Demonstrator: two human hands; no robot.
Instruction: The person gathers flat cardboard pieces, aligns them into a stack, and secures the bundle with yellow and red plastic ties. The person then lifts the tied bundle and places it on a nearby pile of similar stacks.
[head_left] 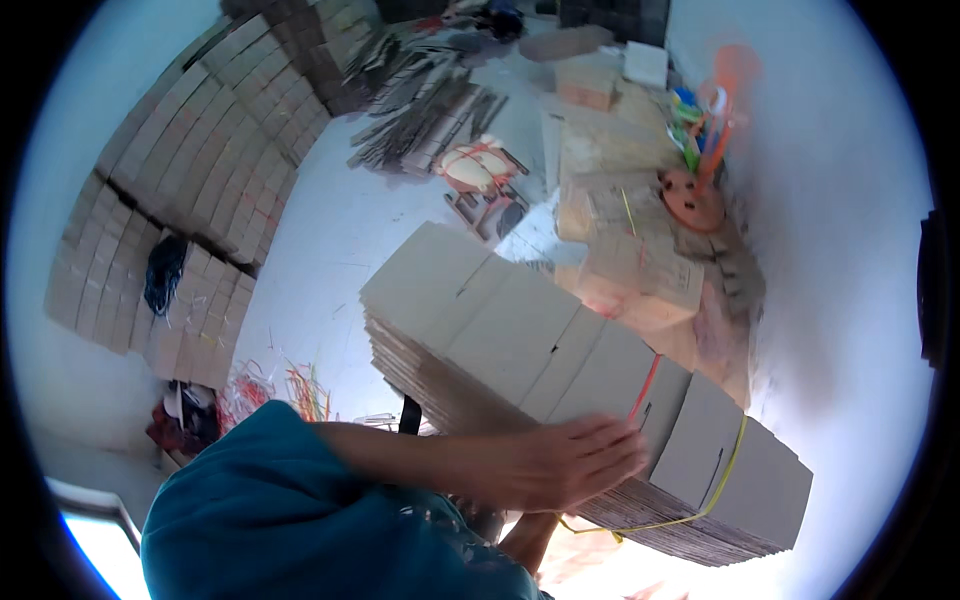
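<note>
A thick stack of flat cardboard sheets [500, 315] slants across the view in front of me. A yellow strap [728, 475] runs around its right end, and a red strap [646, 386] crosses its top further left. Reaching across from the teal sleeve, my left hand [575, 462] lies on the near edge of the stack with its fingers stretched out and slightly blurred. Below it, part of my right forearm [530, 541] shows against the underside of the stack. That hand's fingers are hidden.
Tall piles of bundled cardboard [190, 140] line the left wall. Loose cardboard strips [430, 125] lie on the floor ahead, near a low stool with a tied cushion [478, 165]. Boxes [640, 280] and an orange fan [695, 200] stand along the right wall. Strap scraps [300, 390] litter the left.
</note>
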